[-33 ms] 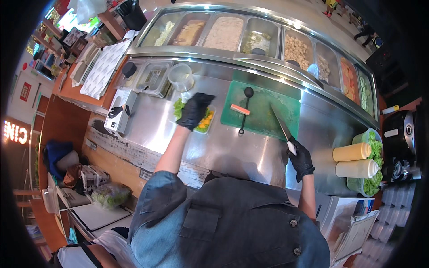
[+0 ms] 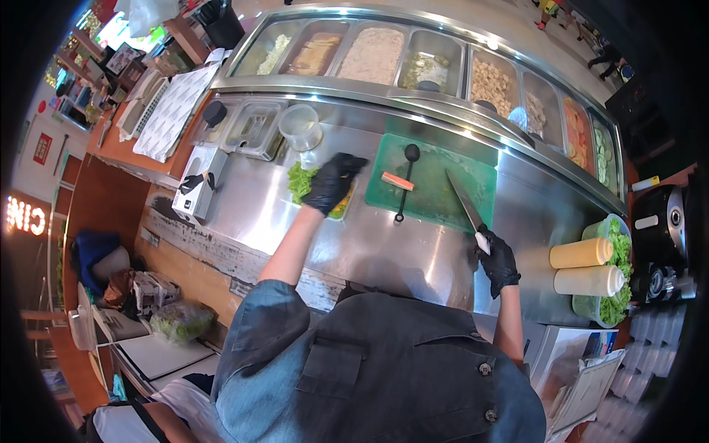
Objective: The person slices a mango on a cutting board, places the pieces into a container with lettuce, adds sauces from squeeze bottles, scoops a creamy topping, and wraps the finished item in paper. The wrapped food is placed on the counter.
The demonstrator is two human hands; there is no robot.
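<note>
My left hand [image 2: 334, 182], in a black glove, hovers over a small clear container holding green lettuce [image 2: 301, 181] and orange-yellow pieces [image 2: 341, 207]. Its bent fingers point right and overlap, so whether they grip anything is unclear. In my right hand [image 2: 498, 260], also black-gloved, the white handle of a kitchen knife [image 2: 463, 199] is gripped. The blade reaches up and left across a green cutting board [image 2: 436, 159]. A red-and-white crab stick [image 2: 397, 181] lies on that board, across the handle of a black spoon [image 2: 411, 153].
Beyond the steel counter [image 2: 258, 196] runs a row of food pans [image 2: 373, 53]. A clear round tub [image 2: 300, 127] and a glove box [image 2: 200, 183] stand left. Two sauce bottles [image 2: 580, 252] lie against a lettuce tub [image 2: 619, 221] at right.
My left hand has shifted slightly right over the container, uncovering more of the lettuce. The knife and my right hand remain almost where they were.
</note>
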